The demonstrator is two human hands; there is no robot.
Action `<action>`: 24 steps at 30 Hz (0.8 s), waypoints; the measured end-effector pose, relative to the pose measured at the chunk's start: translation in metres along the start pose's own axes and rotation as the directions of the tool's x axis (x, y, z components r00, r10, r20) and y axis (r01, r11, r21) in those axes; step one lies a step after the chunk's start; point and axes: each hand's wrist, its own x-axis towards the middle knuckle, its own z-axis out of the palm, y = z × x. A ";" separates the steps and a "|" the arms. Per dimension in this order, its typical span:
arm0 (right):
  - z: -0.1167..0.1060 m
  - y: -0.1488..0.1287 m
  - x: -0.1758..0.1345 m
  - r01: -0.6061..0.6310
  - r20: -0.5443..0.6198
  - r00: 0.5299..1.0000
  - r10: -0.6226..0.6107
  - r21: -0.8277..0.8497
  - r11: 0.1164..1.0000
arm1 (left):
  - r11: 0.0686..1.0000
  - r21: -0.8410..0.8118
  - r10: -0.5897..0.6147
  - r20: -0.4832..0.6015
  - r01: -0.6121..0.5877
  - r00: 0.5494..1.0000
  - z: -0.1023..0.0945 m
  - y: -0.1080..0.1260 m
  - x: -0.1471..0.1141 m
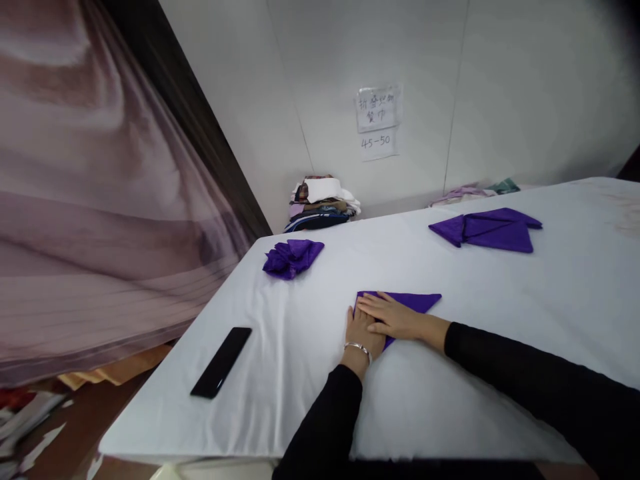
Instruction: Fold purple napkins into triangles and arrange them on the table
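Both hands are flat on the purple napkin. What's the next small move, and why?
Probably slide the right hand toward the far point of the purple napkin to press the crease, since the left hand already pins the near end and both lie flat on it.

We see soft, even, rather dim indoor light with only faint shadows on the white cloth-covered table [450, 400]. The mauve sheer curtain [100, 200] at left is smeared by blur, and the corners darken while straight edges bow from wide-angle distortion.
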 end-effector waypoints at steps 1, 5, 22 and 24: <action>0.003 0.000 0.002 -0.002 0.023 1.000 0.001 0.020 1.000 | 1.000 0.004 0.005 0.001 -0.005 1.000 0.000 0.000 0.000; 0.006 0.011 0.006 -0.029 0.045 0.999 0.026 0.048 0.998 | 1.000 -0.024 -0.005 -0.016 0.004 1.000 0.000 0.001 -0.001; 0.017 0.020 0.006 -0.037 0.006 0.999 0.038 -0.116 0.992 | 0.977 -0.015 -0.213 -0.028 0.212 0.977 -0.010 -0.045 -0.083; 0.018 0.021 0.006 -0.030 0.004 1.000 0.031 -0.121 0.992 | 0.969 -0.004 -0.248 -0.022 0.248 0.968 -0.014 -0.055 -0.101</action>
